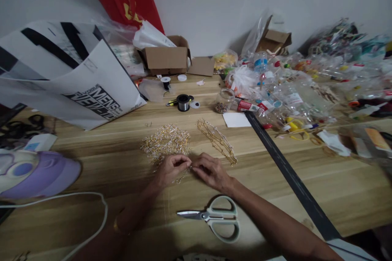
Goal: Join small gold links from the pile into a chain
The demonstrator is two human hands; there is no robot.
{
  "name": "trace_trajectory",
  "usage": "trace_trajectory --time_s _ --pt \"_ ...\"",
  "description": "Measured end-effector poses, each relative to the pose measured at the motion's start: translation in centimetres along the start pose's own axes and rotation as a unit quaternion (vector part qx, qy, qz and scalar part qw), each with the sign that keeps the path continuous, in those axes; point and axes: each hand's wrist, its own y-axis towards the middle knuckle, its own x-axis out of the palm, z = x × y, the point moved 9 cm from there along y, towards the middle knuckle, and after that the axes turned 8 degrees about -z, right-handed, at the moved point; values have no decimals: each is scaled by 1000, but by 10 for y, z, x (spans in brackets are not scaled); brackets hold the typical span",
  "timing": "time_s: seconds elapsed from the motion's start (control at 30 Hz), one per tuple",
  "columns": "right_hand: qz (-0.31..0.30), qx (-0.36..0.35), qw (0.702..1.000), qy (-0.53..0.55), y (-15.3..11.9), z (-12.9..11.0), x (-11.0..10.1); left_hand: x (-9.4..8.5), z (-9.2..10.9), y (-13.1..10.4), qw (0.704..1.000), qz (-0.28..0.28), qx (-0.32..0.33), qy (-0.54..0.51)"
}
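Thin chain [184,175], pinched in left hand [171,169] and right hand [212,171] fingers toward the worktop's [116,159] near edge, slants from fingertips toward near-left corner, loose end nearer left hand.

Printed lettering stands on the big white shopping bag [113,69]; on its front, "VOGUE" runs in small capitals, with "MENS" larger beneath it and "NEW-" below, the letters after that hyphen too distorted to tell; thick black strokes cross its upper part, cut by folds and not readable; the red tote bag [148,6] bears a golden emblem, unreadable; the red bottle label [245,106] carries pale print too small to read.
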Motion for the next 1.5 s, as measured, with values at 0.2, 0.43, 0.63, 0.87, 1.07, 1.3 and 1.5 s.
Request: trace_trajectory --time_s 0.2,0.43,0.63,0.87,1.07,1.3,1.5 --pt "4 11 1000 24 0 2 0 0 -1 0 1000 5 -3 -6" --pt "30 46 997 46 0 11 -5 0 -1 0 1000 7 -3 -14" --pt "51 77 993 68 -1 18 -9 2 5 -2 1000 4 -13 -18" --pt "53 98 989 92 -2 22 -9 4 2 -2 1000 -13 -12 -12" --pt "58 111 987 102 -2 24 -10 8 1 0 1000 -26 0 -18" --pt "68 95 987 106 -3 21 -10 6 0 -1 1000 -6 15 4" --pt "51 76 992 82 -2 16 -7 7 6 -2 997 4 39 66"
